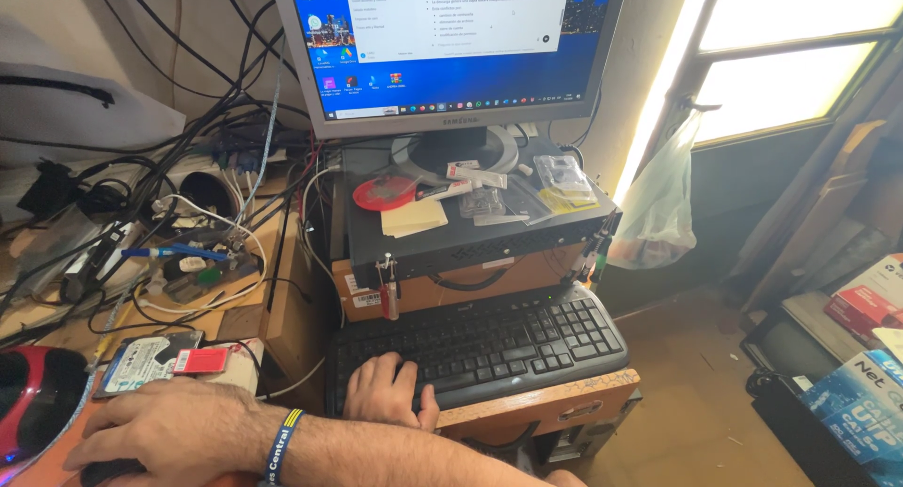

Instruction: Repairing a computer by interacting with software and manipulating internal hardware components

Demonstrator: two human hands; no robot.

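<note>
My right hand [169, 426] reaches across to the left and covers a dark mouse [105, 471] on the desk. A blue and yellow wristband [281, 444] circles that wrist. My left hand [384, 393] rests palm down on the lower left keys of a black keyboard [489, 341], thumb at the front edge, and its forearm is hidden behind my right forearm. The keyboard lies on a wooden pull-out shelf [555, 393]. Above it a monitor [442, 45] shows a desktop with an open document window.
A black box [470, 233] under the monitor carries a red disc, a yellow note and small plastic bags. A tangle of cables [188, 139], a bare hard drive [150, 360] and a red object [33, 393] lie at the left. A plastic bag [658, 205] and cartons [861, 402] sit at the right.
</note>
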